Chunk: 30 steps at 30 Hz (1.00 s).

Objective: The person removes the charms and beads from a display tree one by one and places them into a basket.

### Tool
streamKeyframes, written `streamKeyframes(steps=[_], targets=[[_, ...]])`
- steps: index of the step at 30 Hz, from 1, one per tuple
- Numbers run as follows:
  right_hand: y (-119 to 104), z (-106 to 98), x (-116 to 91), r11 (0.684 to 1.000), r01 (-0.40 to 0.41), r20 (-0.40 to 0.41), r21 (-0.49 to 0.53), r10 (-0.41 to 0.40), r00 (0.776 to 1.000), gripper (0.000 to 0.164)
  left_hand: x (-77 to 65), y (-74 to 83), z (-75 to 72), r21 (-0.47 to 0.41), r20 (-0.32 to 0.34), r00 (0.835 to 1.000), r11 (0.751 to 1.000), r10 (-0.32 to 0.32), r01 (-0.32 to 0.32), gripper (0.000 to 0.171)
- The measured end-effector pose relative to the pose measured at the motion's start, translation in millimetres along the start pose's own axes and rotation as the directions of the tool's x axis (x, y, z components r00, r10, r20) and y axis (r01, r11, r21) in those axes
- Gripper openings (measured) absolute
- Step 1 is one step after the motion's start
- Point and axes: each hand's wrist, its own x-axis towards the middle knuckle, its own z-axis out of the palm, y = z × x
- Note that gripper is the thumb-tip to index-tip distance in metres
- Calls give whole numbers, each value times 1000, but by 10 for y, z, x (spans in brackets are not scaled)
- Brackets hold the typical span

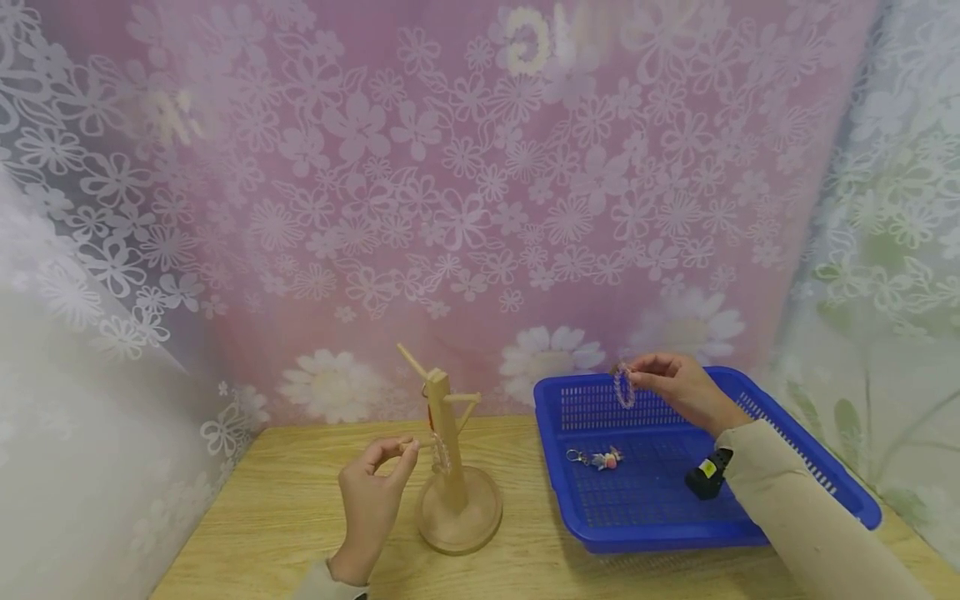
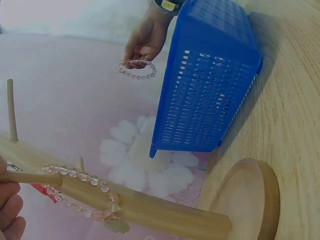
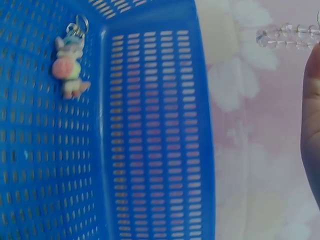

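Note:
My left hand [image 1: 371, 496] pinches the end of a lower peg on a wooden stand [image 1: 452, 475] between thumb and fingers. A clear bead bracelet [image 2: 94, 180] hangs on that peg, close to the post. Over the far part of the blue basket, my right hand [image 1: 686, 392] holds a pinkish clear bead bracelet [image 1: 628, 402] between thumb and fingertips, its loop dangling. Behind the left peg, a bit of something red [image 2: 45, 192] shows beside the post, mostly hidden.
To the right of the stand sits the blue plastic basket [image 1: 660, 536]. Inside it lies a small figure keychain [image 1: 606, 458] with a metal clasp. Other bare pegs stick out from the stand's top and right side. A flowered curtain [image 1: 465, 250] hangs behind the wooden table [image 1: 262, 500].

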Motion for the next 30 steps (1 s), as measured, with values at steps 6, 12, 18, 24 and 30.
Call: streamKeyframes(steps=[6,12,18,24,30], targets=[[100,-78,-15,994,-67,2,-86,67,998,19,-32,-280,-3,-9,39,999,1000,4,-4,13],[155,-126,-44,969,-165,-25,-182,163,986,36,48,-152,-106,-26,79,995,998,58,-56,12],[171,-169,-97,949,-200,6,-242,207,978,34,195,-38,-241,-86,108,994,996,-12,22,9],[202,-246,-136,946,-213,61,-245,234,970,33,360,-147,-335,-112,142,980,981,-139,156,10],[252,-283,-137,943,-225,118,-246,260,958,32,587,-405,-322,-147,218,964,971,-153,187,14]])
